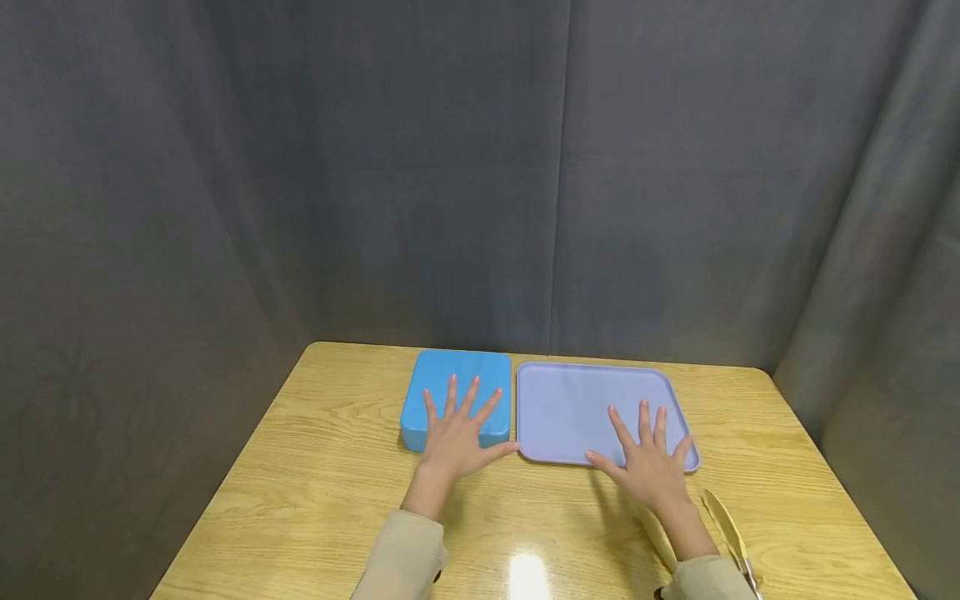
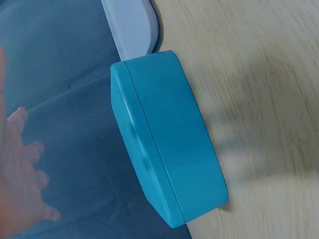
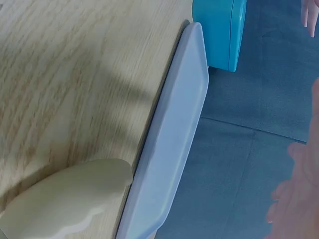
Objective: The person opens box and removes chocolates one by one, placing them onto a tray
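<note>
My left hand (image 1: 456, 442) is held over the near part of a blue lidded box (image 1: 450, 367), fingers straight and spread, holding nothing. In the left wrist view the box (image 2: 174, 134) shows a thin seam below its lid, and the hand (image 2: 20, 179) hovers apart from it. My right hand (image 1: 651, 473) is spread the same way, its fingertips over the near edge of a lavender tray (image 1: 577, 404). Beneath the right wrist lie tongs (image 1: 726, 521) with cream-coloured ends, partly hidden by the forearm. One broad tong end (image 3: 75, 199) points toward the tray in the right wrist view.
Box and tray stand side by side, a narrow gap between them, near the back of a wooden table (image 1: 322, 467). Grey curtains (image 1: 450, 183) hang behind the table and along both sides. Hand shadows fall on the tabletop.
</note>
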A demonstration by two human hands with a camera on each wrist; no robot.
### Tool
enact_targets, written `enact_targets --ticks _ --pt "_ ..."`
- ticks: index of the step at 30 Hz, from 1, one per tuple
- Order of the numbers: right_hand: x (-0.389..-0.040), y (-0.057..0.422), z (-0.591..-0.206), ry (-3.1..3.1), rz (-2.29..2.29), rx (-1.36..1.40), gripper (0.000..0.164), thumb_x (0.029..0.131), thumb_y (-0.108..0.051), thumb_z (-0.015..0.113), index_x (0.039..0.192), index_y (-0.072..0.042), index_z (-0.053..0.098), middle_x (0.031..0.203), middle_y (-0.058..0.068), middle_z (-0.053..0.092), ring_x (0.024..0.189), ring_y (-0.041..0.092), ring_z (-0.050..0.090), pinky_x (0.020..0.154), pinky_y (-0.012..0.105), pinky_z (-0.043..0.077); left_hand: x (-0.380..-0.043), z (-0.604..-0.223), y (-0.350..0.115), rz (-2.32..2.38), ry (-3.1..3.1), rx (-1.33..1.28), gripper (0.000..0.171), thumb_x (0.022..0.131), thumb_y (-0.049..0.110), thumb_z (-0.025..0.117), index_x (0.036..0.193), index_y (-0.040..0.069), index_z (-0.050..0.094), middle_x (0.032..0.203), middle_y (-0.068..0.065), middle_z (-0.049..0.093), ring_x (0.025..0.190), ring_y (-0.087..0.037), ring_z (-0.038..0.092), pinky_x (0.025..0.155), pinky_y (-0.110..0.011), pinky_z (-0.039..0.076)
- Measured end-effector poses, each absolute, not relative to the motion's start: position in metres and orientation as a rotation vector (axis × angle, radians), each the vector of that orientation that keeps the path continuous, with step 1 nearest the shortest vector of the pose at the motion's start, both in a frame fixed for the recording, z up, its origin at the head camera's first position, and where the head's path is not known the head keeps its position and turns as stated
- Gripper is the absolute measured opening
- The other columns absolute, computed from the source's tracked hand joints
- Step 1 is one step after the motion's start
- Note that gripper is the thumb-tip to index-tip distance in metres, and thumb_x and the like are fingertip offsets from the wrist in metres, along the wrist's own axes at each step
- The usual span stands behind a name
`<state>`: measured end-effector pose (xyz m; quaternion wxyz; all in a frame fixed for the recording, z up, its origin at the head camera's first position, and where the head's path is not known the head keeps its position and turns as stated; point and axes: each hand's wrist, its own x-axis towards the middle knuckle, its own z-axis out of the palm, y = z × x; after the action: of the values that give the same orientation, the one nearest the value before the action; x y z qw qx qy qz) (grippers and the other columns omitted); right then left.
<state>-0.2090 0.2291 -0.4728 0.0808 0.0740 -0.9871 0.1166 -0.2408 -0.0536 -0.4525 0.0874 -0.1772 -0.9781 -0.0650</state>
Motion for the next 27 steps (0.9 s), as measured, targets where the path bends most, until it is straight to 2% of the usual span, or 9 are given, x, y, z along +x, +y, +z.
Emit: enact_targets --ticks 5,10,16,22,27 --pt "-0.209 0.227 -0.476 -2.930 0.399 0.253 0.082 0.081 -0.066 0.042 0.144 -0.020 0.018 0.144 0.028 0.002 0.128 0.045 -0.010 0.094 0.069 -0.004 -0.241 -0.456 -0.060 -0.210 -2.909 -0.545 0.082 0.074 0.077 0.035 0.142 0.035 0.018 0.148 -0.004 0.011 0.132 -0.033 -0.006 0.103 -0.058 -0.003" --pt "-0.208 0.225 -0.478 -2.902 0.480 0.291 0.081 0.083 -0.061 0.044 0.144 -0.015 0.019 0.143 0.029 0.002 0.129 0.044 -0.009 0.097 0.067 -0.003 -0.239 -0.459 -0.068 -0.262 -2.895 -0.581 0.083 0.075 0.073 0.040 0.143 0.031 0.019 0.147 -0.007 0.014 0.133 -0.033 -0.002 0.105 -0.055 0.003" --pt "-0.208 0.222 -0.482 -2.859 0.589 0.354 0.073 0.088 -0.050 0.046 0.142 -0.005 0.022 0.143 0.030 0.004 0.130 0.042 -0.006 0.101 0.061 0.002 -0.237 -0.463 -0.076 -0.284 -2.876 -0.614 0.087 0.074 0.071 0.046 0.143 0.026 0.021 0.146 -0.009 0.019 0.133 -0.031 0.003 0.106 -0.051 0.004" --pt "-0.210 0.222 -0.489 -2.784 0.682 0.443 0.071 0.089 -0.040 0.052 0.139 0.003 0.024 0.143 0.027 0.010 0.132 0.037 0.001 0.102 0.059 0.008 -0.238 -0.466 -0.082 -0.319 -2.841 -0.662 0.088 0.072 0.065 0.056 0.142 0.020 0.026 0.144 -0.010 0.022 0.133 -0.032 0.006 0.107 -0.051 0.006" --pt "-0.211 0.221 -0.495 -2.755 0.794 0.496 0.071 0.088 -0.033 0.056 0.138 0.005 0.024 0.143 0.027 0.013 0.132 0.037 0.001 0.101 0.059 0.014 -0.237 -0.472 -0.090 -0.370 -2.837 -0.680 0.089 0.072 0.062 0.059 0.142 0.019 0.025 0.144 -0.011 0.024 0.132 -0.034 0.008 0.106 -0.051 0.011"
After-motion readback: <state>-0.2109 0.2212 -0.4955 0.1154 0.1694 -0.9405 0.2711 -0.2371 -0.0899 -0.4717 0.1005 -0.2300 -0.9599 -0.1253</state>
